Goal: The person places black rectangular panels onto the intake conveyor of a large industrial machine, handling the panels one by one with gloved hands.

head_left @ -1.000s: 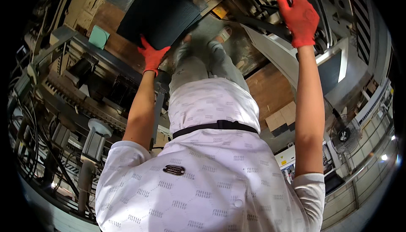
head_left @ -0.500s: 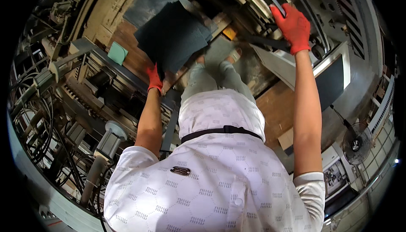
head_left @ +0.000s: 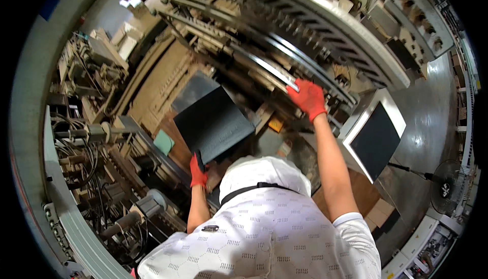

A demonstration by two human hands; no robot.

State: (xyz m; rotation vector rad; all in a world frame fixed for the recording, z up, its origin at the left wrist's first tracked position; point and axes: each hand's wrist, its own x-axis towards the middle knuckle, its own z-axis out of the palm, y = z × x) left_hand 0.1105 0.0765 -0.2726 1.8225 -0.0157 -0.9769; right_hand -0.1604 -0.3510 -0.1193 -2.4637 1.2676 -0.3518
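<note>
black sheets (head_left: 216, 121), red gloves (head_left: 308, 99) (white shirt (head_left: 244, 238), small grey pattern)

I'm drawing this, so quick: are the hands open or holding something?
Left hand: closed on the edge of a dark sheet.
Right hand: closed around a shiny metal bar.

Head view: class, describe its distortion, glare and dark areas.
Head view: fisheye distortion bows the grey frame at left; head view: bright highlights streak the metal bar at the right hand; head view: the picture's corners fall to black.
</note>
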